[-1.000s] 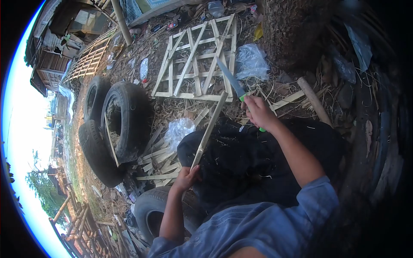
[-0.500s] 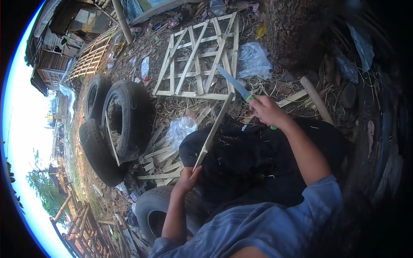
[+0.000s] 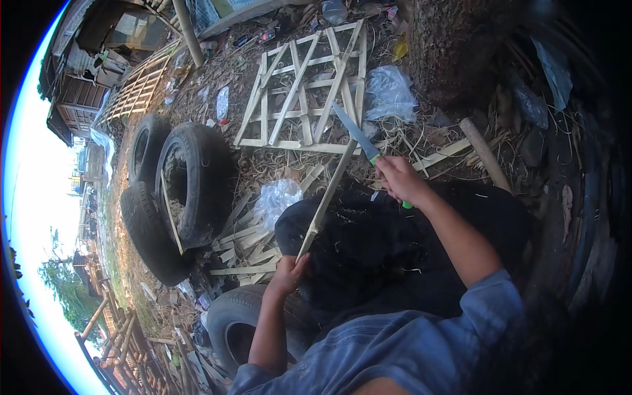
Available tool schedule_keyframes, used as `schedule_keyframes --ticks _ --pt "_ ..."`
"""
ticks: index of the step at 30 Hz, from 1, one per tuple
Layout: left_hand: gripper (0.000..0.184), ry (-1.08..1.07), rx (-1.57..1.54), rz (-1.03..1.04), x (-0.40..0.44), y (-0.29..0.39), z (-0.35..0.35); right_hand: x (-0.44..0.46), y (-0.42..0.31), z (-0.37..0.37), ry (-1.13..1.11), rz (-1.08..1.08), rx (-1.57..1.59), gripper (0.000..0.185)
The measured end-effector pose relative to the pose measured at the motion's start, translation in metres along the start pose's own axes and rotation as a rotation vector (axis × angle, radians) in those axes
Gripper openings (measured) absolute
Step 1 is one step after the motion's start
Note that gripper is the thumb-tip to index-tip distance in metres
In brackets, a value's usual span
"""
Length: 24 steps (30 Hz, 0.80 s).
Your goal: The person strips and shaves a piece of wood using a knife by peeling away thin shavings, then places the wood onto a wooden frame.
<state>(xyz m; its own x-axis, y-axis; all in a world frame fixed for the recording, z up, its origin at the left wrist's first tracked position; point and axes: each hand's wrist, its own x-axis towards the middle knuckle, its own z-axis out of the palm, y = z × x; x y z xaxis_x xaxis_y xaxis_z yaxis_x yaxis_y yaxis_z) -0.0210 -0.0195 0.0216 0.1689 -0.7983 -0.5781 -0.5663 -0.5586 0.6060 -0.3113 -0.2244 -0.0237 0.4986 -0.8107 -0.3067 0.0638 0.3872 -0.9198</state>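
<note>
Since the earlier frame, the right hand [image 3: 397,179] has shifted toward the bamboo slat [image 3: 328,201], bringing the knife [image 3: 359,133] to its far end. Right fingers: wrapped around the bright green handle; blade grey, tapered. Left hand [image 3: 288,273]: closed on the slat's near end. Slat: pale, narrow, slanting over the dark trousers [image 3: 395,243], below the lattice [image 3: 296,84] on the ground
</note>
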Motion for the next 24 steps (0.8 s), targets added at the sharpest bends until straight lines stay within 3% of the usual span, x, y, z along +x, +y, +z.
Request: schedule_keyframes --ticks 2,4,6,8,10,14,17,20,21,22,24 --pt "0.047 -0.05 0.019 -0.079 0.002 -0.002 -0.002 0.0 -0.008 -0.003 0.032 0.01 -0.034 0.038" --pt "0.05 -0.041 0.008 -0.049 0.002 -0.006 0.0 0.003 -0.013 -0.012 0.218 -0.091 0.179 0.038" --pt "0.052 -0.033 -0.003 -0.019 0.002 -0.01 0.0 0.001 -0.012 -0.012 0.174 -0.095 0.142 0.041" --pt "0.052 -0.072 -0.002 -0.05 0.002 -0.011 -0.003 -0.006 -0.01 -0.001 0.031 0.026 -0.316 0.042" --pt "0.052 -0.066 0.001 -0.045 0.001 -0.002 -0.001 -0.003 -0.009 -0.007 0.039 0.031 -0.339 0.043" --pt "0.052 -0.051 0.022 -0.057 0.008 -0.014 0.0 -0.001 -0.01 0.001 0.025 0.006 -0.046 0.041" --pt "0.051 -0.043 -0.017 -0.028 0.004 -0.004 0.0 0.0 0.0 0.007 0.214 -0.088 0.168 0.037" --pt "0.05 -0.044 -0.022 -0.033 0.001 -0.002 0.0 0.003 -0.007 -0.012 0.272 -0.125 0.164 0.038" --pt "0.05 -0.045 -0.028 -0.035 0.001 -0.003 0.0 -0.002 -0.011 -0.014 0.046 -0.045 -0.023 0.036" --pt "0.049 -0.05 -0.011 -0.045 0.001 -0.004 -0.001 -0.011 -0.016 0.002 -0.045 0.112 -0.116 0.034" --pt "0.049 -0.064 0.009 -0.055 0.001 -0.004 -0.003 -0.01 -0.004 0.002 -0.025 0.072 -0.097 0.036"
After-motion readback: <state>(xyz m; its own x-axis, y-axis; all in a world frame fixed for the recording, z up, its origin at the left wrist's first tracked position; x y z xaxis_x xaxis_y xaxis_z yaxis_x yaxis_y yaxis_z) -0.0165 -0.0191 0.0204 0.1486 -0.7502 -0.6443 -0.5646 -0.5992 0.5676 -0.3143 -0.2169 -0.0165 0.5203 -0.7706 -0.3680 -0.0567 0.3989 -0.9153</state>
